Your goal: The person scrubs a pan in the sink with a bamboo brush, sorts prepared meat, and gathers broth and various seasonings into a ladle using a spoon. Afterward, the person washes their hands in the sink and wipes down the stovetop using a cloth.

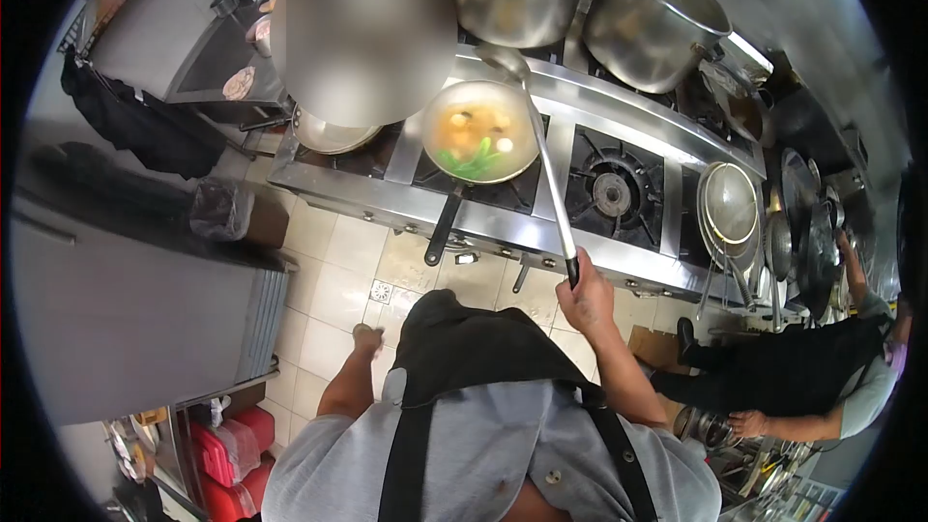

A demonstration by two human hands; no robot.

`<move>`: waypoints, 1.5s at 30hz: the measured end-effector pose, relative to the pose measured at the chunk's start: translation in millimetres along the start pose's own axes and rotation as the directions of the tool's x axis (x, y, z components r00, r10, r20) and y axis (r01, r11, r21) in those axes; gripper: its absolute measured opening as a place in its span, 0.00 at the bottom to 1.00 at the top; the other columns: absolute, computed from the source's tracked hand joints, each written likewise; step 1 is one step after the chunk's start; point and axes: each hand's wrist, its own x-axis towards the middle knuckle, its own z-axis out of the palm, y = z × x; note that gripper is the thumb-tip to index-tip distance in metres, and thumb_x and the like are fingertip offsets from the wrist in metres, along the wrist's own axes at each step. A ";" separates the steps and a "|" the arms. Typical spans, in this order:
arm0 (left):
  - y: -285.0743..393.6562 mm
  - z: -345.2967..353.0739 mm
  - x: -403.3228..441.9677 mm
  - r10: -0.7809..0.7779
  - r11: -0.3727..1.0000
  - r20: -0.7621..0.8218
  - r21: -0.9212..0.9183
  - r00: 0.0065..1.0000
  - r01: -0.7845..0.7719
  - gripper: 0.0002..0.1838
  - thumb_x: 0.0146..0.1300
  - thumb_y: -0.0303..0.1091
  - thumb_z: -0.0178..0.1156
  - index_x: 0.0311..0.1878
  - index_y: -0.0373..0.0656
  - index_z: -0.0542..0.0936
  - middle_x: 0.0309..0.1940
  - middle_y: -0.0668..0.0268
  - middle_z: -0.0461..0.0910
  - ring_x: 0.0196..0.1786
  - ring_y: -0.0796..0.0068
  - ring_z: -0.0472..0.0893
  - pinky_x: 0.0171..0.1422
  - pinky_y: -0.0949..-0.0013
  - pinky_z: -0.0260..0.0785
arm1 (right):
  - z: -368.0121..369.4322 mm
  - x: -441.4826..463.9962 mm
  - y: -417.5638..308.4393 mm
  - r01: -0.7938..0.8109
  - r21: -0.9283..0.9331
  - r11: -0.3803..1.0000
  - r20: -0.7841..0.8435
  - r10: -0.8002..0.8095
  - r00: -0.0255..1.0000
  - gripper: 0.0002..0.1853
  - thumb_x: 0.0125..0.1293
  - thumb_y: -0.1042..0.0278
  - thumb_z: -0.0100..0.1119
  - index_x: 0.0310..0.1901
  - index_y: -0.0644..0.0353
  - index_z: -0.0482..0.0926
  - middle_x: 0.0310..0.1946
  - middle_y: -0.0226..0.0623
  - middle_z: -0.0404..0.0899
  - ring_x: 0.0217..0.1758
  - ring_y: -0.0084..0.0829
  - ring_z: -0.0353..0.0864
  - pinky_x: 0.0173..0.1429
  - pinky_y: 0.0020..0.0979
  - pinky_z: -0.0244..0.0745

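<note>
One ladle (548, 169) is gripped by the right hand (587, 292), its bowl (504, 62) at twelve o'clock from the pan (516, 110), while the left hand (366, 339) is held empty at the pan's seven o'clock.

Ahead of and between my hands, the pan (466, 90) sits on the stove (498, 220), and the ladle (552, 174) in my right hand (587, 295) runs forward past the pan's right edge. Ahead and rightward of that hand are a burner (612, 193), then strainers (731, 203); two pots (522, 0) stand behind. Ahead and leftward of my left hand (367, 339) is a bin (265, 223).
</note>
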 end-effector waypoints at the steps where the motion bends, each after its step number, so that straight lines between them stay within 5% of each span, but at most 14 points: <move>1: 9.7 -0.1 -32.9 -0.490 0.755 0.037 -0.482 0.871 0.445 0.16 0.60 0.43 0.59 0.24 0.41 0.76 0.13 0.63 0.73 0.12 0.66 0.72 0.16 0.59 0.66 | 5.9 -3.0 10.6 -0.067 -0.023 0.997 0.038 0.068 0.997 0.26 0.51 0.71 0.55 0.55 0.64 0.69 0.29 0.53 0.78 0.34 0.55 0.79 0.39 0.47 0.73; 5: 11.2 11.3 -75.1 -0.581 0.715 0.147 -0.379 0.801 0.588 0.16 0.61 0.44 0.56 0.35 0.38 0.79 0.27 0.59 0.80 0.25 0.66 0.79 0.29 0.56 0.72 | 28.9 -1.7 54.2 0.073 0.381 0.922 0.120 -0.127 0.985 0.22 0.53 0.74 0.53 0.52 0.65 0.70 0.17 0.35 0.68 0.16 0.33 0.69 0.23 0.35 0.66; 7: 12.0 20.1 -76.5 -0.264 0.907 0.096 -0.314 0.960 0.281 0.15 0.60 0.44 0.56 0.34 0.40 0.79 0.28 0.61 0.80 0.25 0.66 0.79 0.29 0.58 0.70 | 10.2 1.0 33.8 -0.506 0.732 0.457 0.516 0.113 0.849 0.18 0.54 0.77 0.51 0.49 0.66 0.71 0.17 0.30 0.66 0.12 0.25 0.65 0.18 0.27 0.61; 9: 24.2 23.4 -75.0 0.041 0.966 0.040 -0.256 0.998 -0.030 0.14 0.59 0.44 0.56 0.31 0.44 0.80 0.26 0.62 0.80 0.25 0.66 0.79 0.26 0.58 0.68 | -1.1 13.1 29.5 -0.497 0.835 0.238 0.515 -0.016 0.857 0.19 0.56 0.79 0.46 0.52 0.68 0.68 0.15 0.33 0.66 0.10 0.23 0.63 0.15 0.24 0.59; 11: -8.2 49.4 -39.0 0.660 0.735 -0.101 0.289 0.744 -0.613 0.14 0.48 0.47 0.62 0.21 0.46 0.79 0.19 0.56 0.79 0.24 0.54 0.79 0.26 0.55 0.69 | -19.8 35.0 10.8 -0.497 0.868 -0.011 0.492 -0.121 0.862 0.22 0.53 0.81 0.47 0.53 0.68 0.68 0.15 0.34 0.66 0.09 0.24 0.62 0.13 0.25 0.58; 13: -0.2 51.7 -38.3 0.616 0.783 -0.161 0.238 0.771 -0.575 0.17 0.45 0.52 0.60 0.21 0.47 0.80 0.21 0.54 0.79 0.28 0.50 0.80 0.30 0.50 0.70 | -35.4 69.7 -16.2 -0.453 0.847 -0.278 0.405 -0.215 0.889 0.24 0.52 0.80 0.50 0.54 0.70 0.68 0.15 0.36 0.66 0.08 0.27 0.63 0.11 0.26 0.57; 18: -46.8 50.1 -1.5 0.598 0.769 -0.003 0.286 0.802 -0.572 0.14 0.50 0.46 0.57 0.26 0.45 0.80 0.24 0.55 0.80 0.29 0.49 0.79 0.31 0.48 0.68 | -86.9 236.1 -126.0 0.041 0.953 0.299 0.008 -0.159 0.987 0.23 0.54 0.75 0.51 0.55 0.68 0.69 0.16 0.35 0.70 0.09 0.24 0.64 0.13 0.23 0.60; 20: -61.8 40.7 -2.9 0.754 0.649 -0.107 0.275 0.648 -0.709 0.13 0.53 0.44 0.55 0.29 0.44 0.80 0.26 0.55 0.81 0.30 0.49 0.79 0.32 0.48 0.67 | -96.1 323.6 -157.4 0.258 0.731 0.632 -0.185 -0.180 0.966 0.20 0.56 0.71 0.52 0.52 0.66 0.73 0.18 0.33 0.72 0.11 0.21 0.66 0.16 0.21 0.62; 21: -64.0 36.2 -0.1 0.468 0.834 0.130 0.263 0.874 -0.486 0.14 0.52 0.44 0.55 0.33 0.44 0.80 0.26 0.54 0.79 0.31 0.48 0.78 0.32 0.49 0.66 | -108.2 364.0 -172.8 0.197 0.479 0.855 -0.153 -0.140 0.978 0.22 0.55 0.69 0.55 0.53 0.66 0.74 0.24 0.40 0.79 0.21 0.30 0.77 0.27 0.27 0.73; 22: -80.1 22.9 -10.8 0.711 0.696 0.007 0.137 0.704 -0.705 0.16 0.55 0.46 0.55 0.40 0.46 0.80 0.26 0.58 0.80 0.28 0.52 0.77 0.32 0.50 0.65 | -107.2 411.8 -174.9 0.266 0.234 0.935 -0.312 -0.187 0.932 0.24 0.54 0.68 0.55 0.54 0.65 0.73 0.32 0.44 0.80 0.31 0.36 0.80 0.37 0.31 0.75; 29: -96.0 -35.9 -17.1 0.233 0.961 0.257 -0.207 0.938 -0.182 0.19 0.57 0.47 0.56 0.45 0.44 0.78 0.34 0.58 0.78 0.35 0.55 0.77 0.39 0.53 0.65 | -65.4 554.0 -223.7 -0.186 -0.354 0.917 -0.356 0.051 0.933 0.23 0.53 0.62 0.56 0.52 0.56 0.76 0.53 0.48 0.78 0.59 0.47 0.75 0.59 0.41 0.71; 37: -113.0 -93.2 -50.9 0.116 0.941 0.468 -0.334 0.876 0.053 0.23 0.59 0.48 0.56 0.51 0.42 0.76 0.43 0.57 0.77 0.44 0.59 0.75 0.47 0.56 0.66 | -24.4 535.1 -208.7 0.013 -0.570 0.821 -0.253 -0.191 0.948 0.25 0.57 0.56 0.59 0.56 0.56 0.75 0.54 0.47 0.77 0.60 0.46 0.74 0.60 0.41 0.71; 42: -124.2 -119.8 -75.1 0.099 0.914 0.576 -0.375 0.812 0.154 0.25 0.60 0.49 0.56 0.55 0.41 0.75 0.48 0.57 0.76 0.49 0.62 0.75 0.52 0.58 0.66 | -20.4 316.1 -220.4 0.283 -0.111 0.953 -0.290 -0.304 0.908 0.17 0.64 0.67 0.61 0.51 0.67 0.76 0.39 0.44 0.81 0.40 0.32 0.80 0.47 0.33 0.75; 45: -118.2 -139.1 -82.9 0.100 0.899 0.629 -0.389 0.771 0.201 0.27 0.60 0.49 0.56 0.57 0.40 0.74 0.52 0.57 0.76 0.52 0.63 0.74 0.55 0.59 0.66 | -12.1 182.2 -160.4 -0.193 -0.110 0.975 -0.105 0.182 0.978 0.12 0.65 0.63 0.60 0.35 0.66 0.77 0.24 0.41 0.77 0.26 0.27 0.73 0.31 0.31 0.69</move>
